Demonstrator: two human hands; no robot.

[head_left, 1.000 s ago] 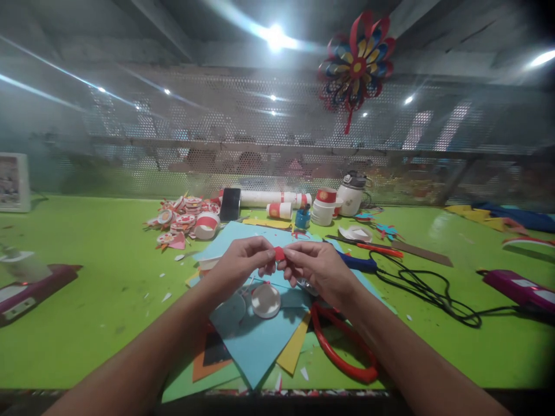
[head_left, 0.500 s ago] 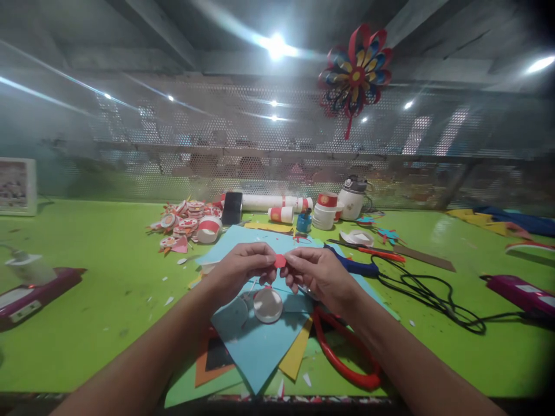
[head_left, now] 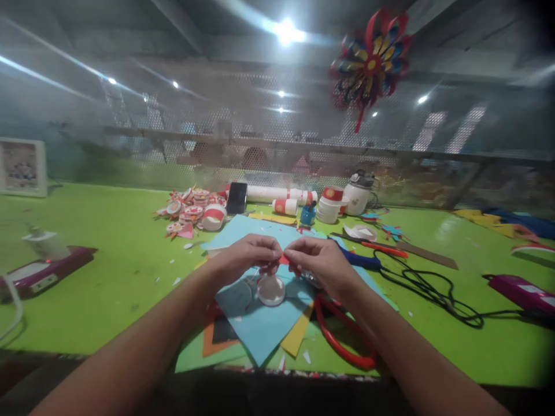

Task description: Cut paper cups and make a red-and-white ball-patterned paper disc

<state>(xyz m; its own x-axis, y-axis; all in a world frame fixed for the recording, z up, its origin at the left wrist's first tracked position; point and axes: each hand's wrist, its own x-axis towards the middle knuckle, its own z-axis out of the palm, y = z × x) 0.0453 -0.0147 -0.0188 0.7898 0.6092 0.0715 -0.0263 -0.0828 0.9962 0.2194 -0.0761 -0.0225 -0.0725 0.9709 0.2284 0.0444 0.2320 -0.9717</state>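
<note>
My left hand (head_left: 245, 257) and my right hand (head_left: 318, 263) meet over the middle of the green table (head_left: 108, 271). Both pinch a small red paper piece (head_left: 284, 259) between thumb and fingertips, with the fingers of each hand closed. Just below the hands a white round disc (head_left: 271, 289) lies on a light blue paper sheet (head_left: 262, 326). Red-handled scissors (head_left: 342, 344) lie under my right forearm.
Orange and yellow sheets stick out under the blue one. Behind are a pile of red-and-white paper pieces (head_left: 188, 211), a black phone (head_left: 237, 198), paper cups (head_left: 329, 205) and a white jug (head_left: 359, 193). A black cable (head_left: 433, 292) runs right. Purple devices (head_left: 520, 292) lie at both sides.
The hands have come closer together on the red piece, which shows less now. The view has shifted a little, so the table items sit further right and higher in the frame.
</note>
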